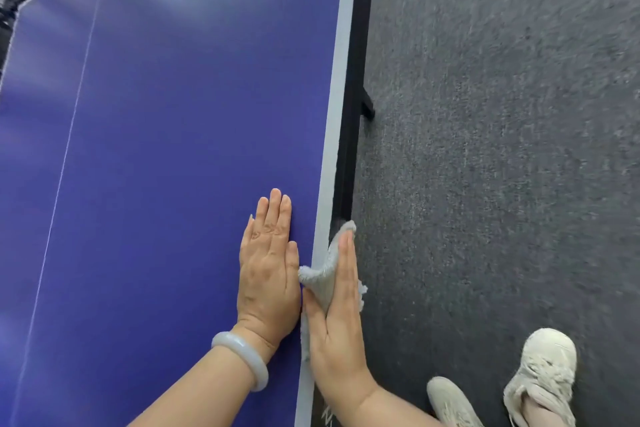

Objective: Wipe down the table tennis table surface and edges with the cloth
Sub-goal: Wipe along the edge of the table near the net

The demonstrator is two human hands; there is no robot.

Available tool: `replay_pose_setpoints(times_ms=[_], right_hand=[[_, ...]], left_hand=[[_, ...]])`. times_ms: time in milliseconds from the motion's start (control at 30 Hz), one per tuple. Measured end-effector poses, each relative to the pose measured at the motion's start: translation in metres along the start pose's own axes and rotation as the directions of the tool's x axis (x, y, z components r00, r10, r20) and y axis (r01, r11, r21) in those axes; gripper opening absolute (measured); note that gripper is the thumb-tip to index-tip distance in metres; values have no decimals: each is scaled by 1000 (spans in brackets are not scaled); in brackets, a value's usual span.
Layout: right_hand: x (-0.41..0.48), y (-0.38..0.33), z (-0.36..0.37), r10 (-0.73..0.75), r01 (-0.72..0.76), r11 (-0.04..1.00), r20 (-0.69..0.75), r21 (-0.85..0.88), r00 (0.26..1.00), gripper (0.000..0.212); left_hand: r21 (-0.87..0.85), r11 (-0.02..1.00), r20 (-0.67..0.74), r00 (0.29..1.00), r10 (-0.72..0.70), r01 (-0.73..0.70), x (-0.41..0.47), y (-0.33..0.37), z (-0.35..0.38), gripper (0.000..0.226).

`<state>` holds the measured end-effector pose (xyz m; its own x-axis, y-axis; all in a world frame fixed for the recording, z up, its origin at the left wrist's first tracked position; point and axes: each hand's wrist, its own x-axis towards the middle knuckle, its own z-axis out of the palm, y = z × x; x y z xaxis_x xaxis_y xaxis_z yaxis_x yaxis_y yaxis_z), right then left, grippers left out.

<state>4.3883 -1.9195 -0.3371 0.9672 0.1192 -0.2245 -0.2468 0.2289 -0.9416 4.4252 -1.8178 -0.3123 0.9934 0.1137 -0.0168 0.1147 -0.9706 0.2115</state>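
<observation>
Edge work is proceeding along the long side of the table [173, 97] nearest us. We are pressing the cloth [325, 274] against the side rail [351, 121] with our right hand [337, 315]. Its fingers are lying straight and together down the outside, the thumb appearing to lie along the top edge, nothing curled round the fabric. The cloth is sitting sandwiched between that palm and the rail, one corner folding up over the white border [341, 80] and just touching the blue top. Our left hand [268, 263] is lying flat on the top just beside the border, fingers straight and close together, holding nothing; we are judging it to be bracing us.

As to progress, we are finding no streaks, damp patches or dust on the blue top, so we are unable to say whether it has been wiped. We are judging this side as partly done at best: the cloth is standing low in view, and a long run of border and rail is stretching ahead of it. The far side and the ends are lying at or past the frame's margin; we are counting them as outstanding. Our shoes [540, 374] are standing on grey carpet [502, 149] close beside the rail.
</observation>
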Motion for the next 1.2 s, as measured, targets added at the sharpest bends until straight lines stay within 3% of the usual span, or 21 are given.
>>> replay_pose_setpoints(times_ms=[300, 433, 567, 667, 833, 933, 1067, 1200], right_hand=[[100, -16, -4, 22, -31, 996, -103, -84, 994, 72], [35, -1, 0, 34, -41, 995, -77, -94, 996, 76], [-33, 18, -4, 102, -96, 989, 42, -113, 994, 77], [-10, 15, -10, 137, -127, 987, 90, -102, 987, 83], [72, -2, -7, 263, -262, 965, -61, 13, 963, 82], [36, 6, 0, 253, -255, 967, -69, -24, 965, 84], [-48, 24, -4, 293, -288, 955, 70, -73, 953, 90], [-46, 29, -8, 298, -287, 952, 120, -107, 947, 86]], left_hand=[[32, 999, 13, 999, 31, -32, -1, -2, -1, 54], [39, 999, -2, 1000, 1, -1, -2, 2, 1, 54], [41, 999, -6, 1000, 17, -17, 0, 3, 1, 55], [31, 999, 0, 1000, 22, -22, 0, 2, -1, 54], [19, 1000, -7, 1000, 16, -15, 0, 3, -4, 54], [7, 1000, -26, 1000, 8, -8, 0, 3, -3, 54], [-45, 999, -50, 999, 3, -5, 1, 3, -2, 51], [-207, 978, -69, 997, -30, 15, -4, 6, -9, 44]])
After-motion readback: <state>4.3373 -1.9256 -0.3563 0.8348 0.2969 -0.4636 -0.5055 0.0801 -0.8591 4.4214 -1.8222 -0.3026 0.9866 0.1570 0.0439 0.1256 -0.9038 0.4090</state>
